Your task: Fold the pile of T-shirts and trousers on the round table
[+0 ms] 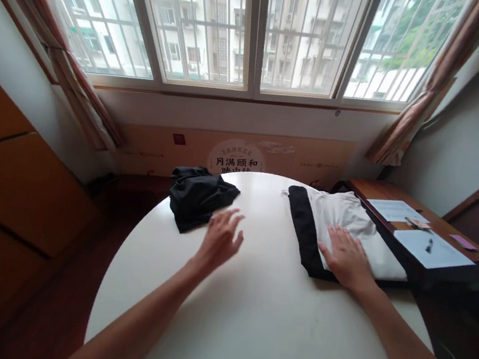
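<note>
My right hand [347, 254] lies flat, fingers spread, on a folded white garment [384, 254] at the right of the round table. Beneath the white cloth is a folded black garment [299, 223], its edge showing along the left and front. Over the left half of the table my left hand [224, 230] hovers with fingers apart and slightly curled, holding nothing. Just beyond it a crumpled black garment [200, 195] rests near the table's far left edge; I cannot tell whether the fingertips touch it.
The white round table [242, 327] stands before a barred window [258, 35]. To the right, a wooden desk [362, 188] holds papers [428, 248], a pen [429, 246] and a pink item [463, 242]. A printed cardboard panel [151, 144] leans below the window; an orange-brown cabinet [0, 183] is at left.
</note>
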Available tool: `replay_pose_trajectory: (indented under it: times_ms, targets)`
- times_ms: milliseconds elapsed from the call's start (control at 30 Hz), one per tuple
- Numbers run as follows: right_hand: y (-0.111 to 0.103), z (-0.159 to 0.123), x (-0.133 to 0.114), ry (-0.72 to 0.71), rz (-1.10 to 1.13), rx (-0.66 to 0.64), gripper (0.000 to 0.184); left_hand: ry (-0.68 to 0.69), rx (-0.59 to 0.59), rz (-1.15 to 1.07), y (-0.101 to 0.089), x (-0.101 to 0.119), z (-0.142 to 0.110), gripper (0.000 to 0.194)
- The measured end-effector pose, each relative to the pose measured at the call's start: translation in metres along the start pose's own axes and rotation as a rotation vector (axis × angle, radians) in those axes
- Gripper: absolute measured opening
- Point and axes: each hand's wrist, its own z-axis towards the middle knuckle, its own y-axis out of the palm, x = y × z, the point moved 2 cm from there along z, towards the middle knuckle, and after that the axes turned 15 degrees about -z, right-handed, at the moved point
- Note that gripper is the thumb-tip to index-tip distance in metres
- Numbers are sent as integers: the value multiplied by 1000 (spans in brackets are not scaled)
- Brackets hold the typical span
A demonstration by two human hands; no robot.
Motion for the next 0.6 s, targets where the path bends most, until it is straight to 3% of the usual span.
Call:
replay_pose_trajectory:
  times_ms: [67, 133, 200, 267, 367, 500, 600]
  targets:
    - [1, 0, 0, 3, -5, -2, 70, -152, 197, 162, -34, -46, 10, 67]
    - [4, -1, -1, 0, -13, 8, 70, -332, 272, 241, -56, -86, 15, 89]
    - [6, -3, -1, -6, -20, 25, 71, -457, 216, 214, -65, -115, 17, 82]
    - [10, -3, 0, -8, -21, 39, 71, -460, 113, 153, -64, -127, 16, 57]
    - [14, -2, 2, -12, -14, 48, 71, -353, 29, 155, -60, -115, 13, 33]
    - [17, -2, 2, -15, -4, 82, 70, -243, -99, 195, -52, -66, 2, 25]
    - [18, -3, 3, -19, 15, 96, 71, -194, -188, 95, -47, -28, -7, 13]
